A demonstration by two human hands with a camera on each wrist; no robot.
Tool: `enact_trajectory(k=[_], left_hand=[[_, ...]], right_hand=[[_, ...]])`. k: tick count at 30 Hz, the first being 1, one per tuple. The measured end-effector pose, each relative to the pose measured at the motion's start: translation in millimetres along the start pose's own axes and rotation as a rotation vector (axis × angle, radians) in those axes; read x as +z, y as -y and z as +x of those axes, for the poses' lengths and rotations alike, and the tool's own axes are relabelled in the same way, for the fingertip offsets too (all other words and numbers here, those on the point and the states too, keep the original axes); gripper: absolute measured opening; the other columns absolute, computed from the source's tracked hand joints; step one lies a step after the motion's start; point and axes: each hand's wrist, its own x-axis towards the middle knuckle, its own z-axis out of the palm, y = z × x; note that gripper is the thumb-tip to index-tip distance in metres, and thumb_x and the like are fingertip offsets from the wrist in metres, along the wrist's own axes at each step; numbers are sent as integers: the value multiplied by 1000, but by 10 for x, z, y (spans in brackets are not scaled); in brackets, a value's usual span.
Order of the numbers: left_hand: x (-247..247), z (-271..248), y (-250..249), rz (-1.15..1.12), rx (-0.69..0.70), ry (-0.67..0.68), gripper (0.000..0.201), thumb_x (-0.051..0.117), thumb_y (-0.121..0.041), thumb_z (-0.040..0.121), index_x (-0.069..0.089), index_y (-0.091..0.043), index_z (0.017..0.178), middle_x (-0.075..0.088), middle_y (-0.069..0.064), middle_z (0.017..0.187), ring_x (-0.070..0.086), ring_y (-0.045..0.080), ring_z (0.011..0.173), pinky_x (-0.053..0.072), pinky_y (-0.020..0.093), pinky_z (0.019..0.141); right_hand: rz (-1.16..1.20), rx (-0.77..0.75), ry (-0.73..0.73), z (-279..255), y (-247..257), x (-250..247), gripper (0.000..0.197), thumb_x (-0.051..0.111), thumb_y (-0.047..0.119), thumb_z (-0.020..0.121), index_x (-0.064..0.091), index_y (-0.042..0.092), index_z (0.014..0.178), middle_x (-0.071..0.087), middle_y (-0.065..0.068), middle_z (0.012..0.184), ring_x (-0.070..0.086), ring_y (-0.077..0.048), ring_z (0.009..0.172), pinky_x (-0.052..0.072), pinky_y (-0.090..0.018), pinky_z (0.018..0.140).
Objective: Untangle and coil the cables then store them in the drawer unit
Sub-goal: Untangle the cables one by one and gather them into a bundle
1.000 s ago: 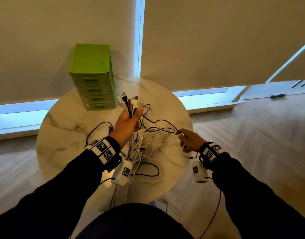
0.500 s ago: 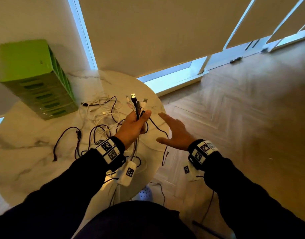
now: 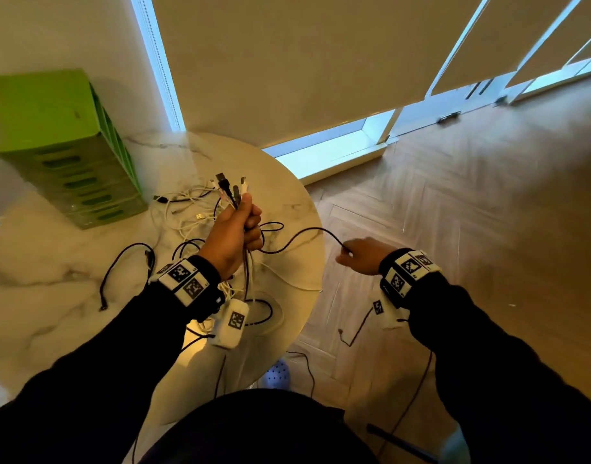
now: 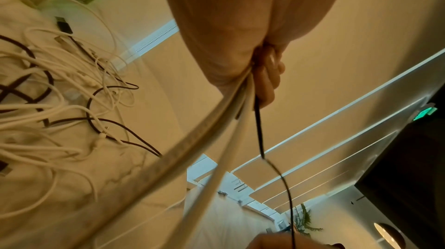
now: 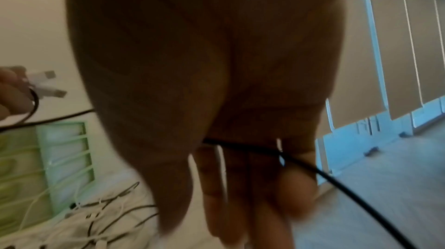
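My left hand [image 3: 250, 222] is raised over the round marble table [image 3: 53, 296] and grips a bundle of cable ends [image 3: 230, 190], black and white plugs sticking up out of the fist. From that fist a black cable [image 3: 304, 232] arcs right to my right hand [image 3: 349, 254], which holds it beyond the table's edge, above the floor. In the right wrist view the black cable [image 5: 260, 148] crosses under the thumb and over the fingers [image 5: 240, 186]. The left wrist view shows white and black cables [image 4: 216, 123] running down from the fist [image 4: 267, 81]. The green drawer unit [image 3: 63, 145] stands at the table's back left, its drawers closed.
A tangle of white and black cables [image 3: 187, 216] lies on the table between the drawer unit and my left hand. A separate black cable [image 3: 120, 272] loops further left. Wooden floor [image 3: 454, 212] lies to the right, closed window blinds behind the table.
My right hand, open with spread fingers half a second ago, now holds the black cable and has drawn it rightward off the table. The left hand keeps its grip on the bundle.
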Motion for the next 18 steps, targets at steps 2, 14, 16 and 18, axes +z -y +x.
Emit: enact_trajectory(k=[2, 14, 16, 18], left_hand=[[-33, -22, -5, -46, -9, 8, 37, 37, -34, 108, 48, -12, 81, 34, -6, 57, 25, 6, 45, 22, 21, 44], [-230, -110, -37, 143, 75, 14, 37, 38, -35, 108, 53, -9, 87, 46, -3, 62, 47, 13, 55, 43, 25, 53], [-311, -123, -76, 266, 120, -13, 37, 37, -36, 108, 56, -7, 94, 54, -1, 69, 58, 15, 62, 53, 27, 60], [-413, -123, -109, 334, 149, -43, 39, 36, -35, 109, 57, -4, 100, 58, 3, 75, 64, 15, 66, 57, 27, 64]], right_hand=[[-31, 26, 193, 2, 12, 120, 94, 73, 63, 78, 33, 21, 150, 52, -9, 142, 49, -27, 132, 41, -42, 107], [536, -596, -44, -132, 1206, 275, 52, 59, 41, 98, 37, 18, 139, 60, -18, 93, 62, -21, 82, 53, -35, 77], [502, -608, -197, -142, 1245, 222, 27, 50, 39, 103, 47, 13, 112, 55, -13, 80, 49, -22, 69, 47, -44, 69], [540, -606, -278, -132, 1206, 182, 27, 44, 38, 105, 46, 12, 97, 55, -6, 80, 47, -20, 69, 46, -42, 68]])
